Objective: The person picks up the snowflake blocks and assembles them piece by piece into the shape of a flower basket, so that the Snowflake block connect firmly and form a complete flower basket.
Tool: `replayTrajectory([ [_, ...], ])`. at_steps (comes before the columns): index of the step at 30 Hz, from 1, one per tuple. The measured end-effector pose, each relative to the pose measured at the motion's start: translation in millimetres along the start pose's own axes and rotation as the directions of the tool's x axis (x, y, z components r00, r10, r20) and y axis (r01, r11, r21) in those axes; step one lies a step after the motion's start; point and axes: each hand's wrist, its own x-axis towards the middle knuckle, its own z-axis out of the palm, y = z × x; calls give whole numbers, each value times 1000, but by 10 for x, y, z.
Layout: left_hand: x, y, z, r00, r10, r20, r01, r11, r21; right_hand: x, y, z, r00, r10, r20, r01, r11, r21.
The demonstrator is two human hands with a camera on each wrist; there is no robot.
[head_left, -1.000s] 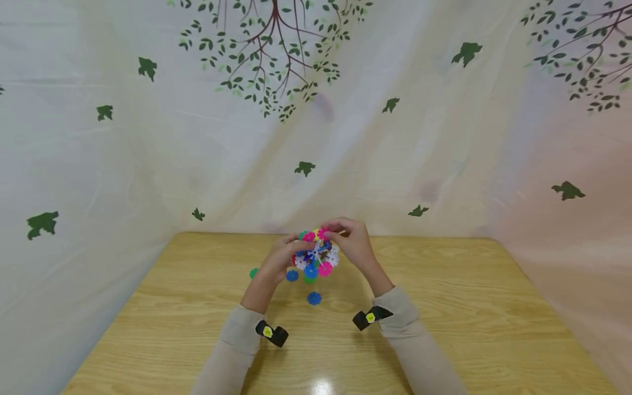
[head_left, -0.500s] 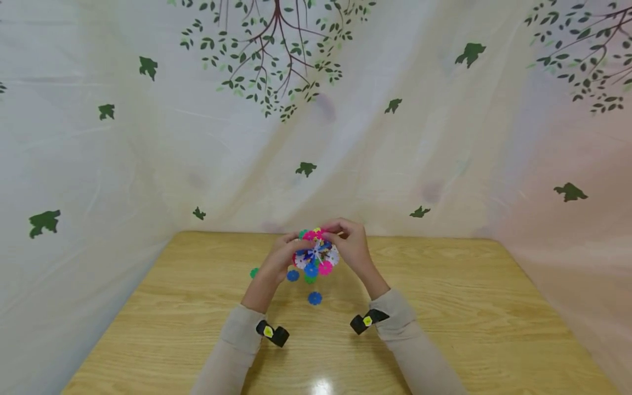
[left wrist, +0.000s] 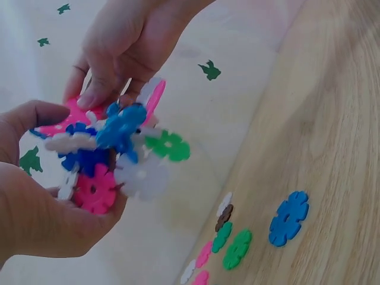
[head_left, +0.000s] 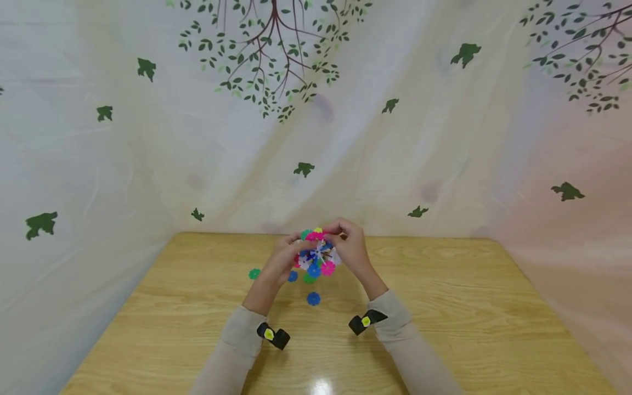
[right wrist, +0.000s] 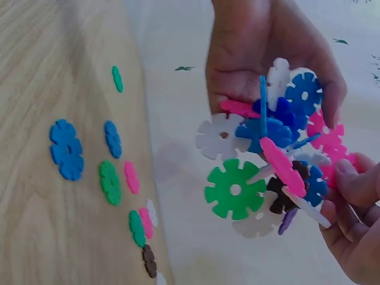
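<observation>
Both hands meet above the far part of the table at a ball-like cluster of interlocking flower-shaped plastic discs (head_left: 314,270), pink, blue, white, green, brown and purple. My left hand (head_left: 281,261) grips the cluster from the left, fingers and thumb curled round its side. At the cluster's upper right edge, my right hand (head_left: 353,249) pinches a pink disc (right wrist: 325,142) between thumb and fingers. That pink disc touches the cluster; whether its slot is fully engaged I cannot tell. In the left wrist view a light-blue disc (left wrist: 122,127) sticks out towards the camera.
Loose discs lie on the wooden table (head_left: 444,329): a blue disc (head_left: 313,298) nearest, another blue disc (head_left: 293,276), a green disc (head_left: 254,274), and several more behind the hands. A fabric backdrop (head_left: 247,164) with printed leaves hangs behind the table's far edge.
The cluster has shifted and turned slightly to the right. My right hand and wrist have moved a little left. Both hands keep their grip; the loose discs stay put.
</observation>
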Motion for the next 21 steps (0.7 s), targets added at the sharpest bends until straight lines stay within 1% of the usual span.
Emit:
replayTrajectory([
  [2, -1, -5, -19, 999, -8, 34, 7, 1000, 7, 14, 1, -46, 999, 1, 39, 0, 1000, -11],
  [4, -3, -7, -38, 998, -21, 63, 19, 999, 27, 21, -18, -81, 995, -1, 100, 5, 999, -40],
  [6, 2, -12, -49, 997, -34, 69, 30, 998, 61, 23, -39, -103, 986, -9, 166, 23, 997, -77],
  [8, 1, -14, -45, 997, -51, 62, 44, 994, 103, 22, -64, -109, 974, -5, 228, 29, 994, -101],
  [11, 3, -28, -32, 997, -70, 42, 63, 985, 158, 15, -94, -107, 959, 12, 284, 22, 993, -114],
  [13, -1, -36, -31, 997, -78, 24, 72, 981, 181, 10, -108, -111, 955, 22, 295, 15, 992, -122],
  [14, 2, -45, -39, 997, -71, 12, 67, 980, 188, 7, -108, -117, 955, 21, 295, 18, 991, -131],
  [19, 22, -43, -133, 996, -47, -80, 60, 984, 165, -19, -74, -200, 961, 18, 274, 38, 980, -195],
  [21, 31, -20, -186, 992, -46, -117, 62, 989, 136, -33, -45, -246, 957, 29, 290, 35, 977, -212],
])
